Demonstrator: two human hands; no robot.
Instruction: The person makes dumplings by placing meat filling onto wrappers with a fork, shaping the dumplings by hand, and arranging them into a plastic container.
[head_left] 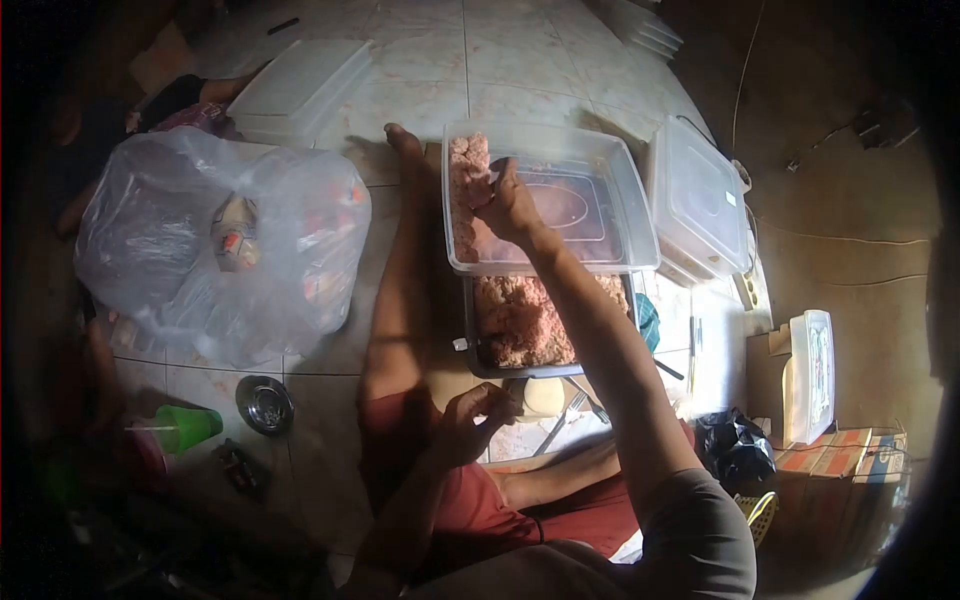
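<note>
My right hand reaches into a clear plastic box, its fingers bent against pinkish crumbly stuff lined up along the box's left wall. What those fingers hold, if anything, is hidden. Below that box is a dark-rimmed tray filled with more of the pink crumbly mass. My left hand is closed near the tray's front edge, beside a pale round container; whatever is between its fingers is too small to name.
A large plastic bag of packed items lies left. Lidded clear boxes stand right, cardboard boxes at lower right. A green cup and metal bowl sit lower left. Another person's arm shows upper left.
</note>
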